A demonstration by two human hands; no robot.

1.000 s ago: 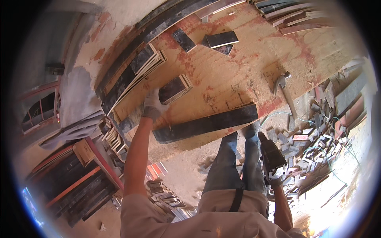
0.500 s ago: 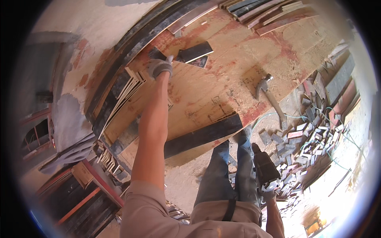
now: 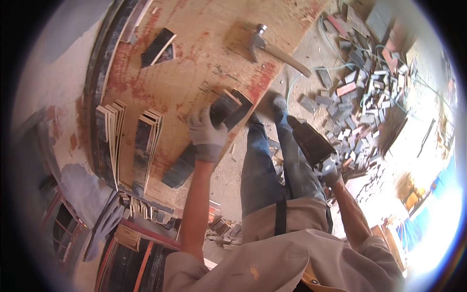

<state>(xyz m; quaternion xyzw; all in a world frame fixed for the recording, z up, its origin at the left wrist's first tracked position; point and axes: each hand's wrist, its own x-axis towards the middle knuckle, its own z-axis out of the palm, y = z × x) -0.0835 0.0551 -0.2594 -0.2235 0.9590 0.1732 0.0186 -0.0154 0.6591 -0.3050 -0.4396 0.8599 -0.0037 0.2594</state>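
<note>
My left hand (image 3: 208, 132), in a pale work glove, grips a short dark board (image 3: 224, 108) with a light cut edge. The short piece lies over a longer dark board (image 3: 180, 166) along the near edge of the plywood worktop (image 3: 180, 78); my hand hides the overlap. Low beside my leg, my gloved right hand (image 3: 329, 171) is closed around a dark boxy hand tool (image 3: 311, 142) with a narrow nose. Its exact kind is unclear, and its body partly hides my fingers.
A claw hammer (image 3: 284, 56) lies at the worktop's right edge, its handle overhanging. Farther left rest two crossed dark offcuts (image 3: 158, 47) and two stacks of thin boards (image 3: 148, 138). Many wood offcuts (image 3: 360, 102) and a thin green hose (image 3: 335, 65) cover the floor on the right.
My left hand has come back from the far left of the worktop to the near edge, bringing a short dark board onto the long one. The tool stays in my right hand. The view has shifted.
</note>
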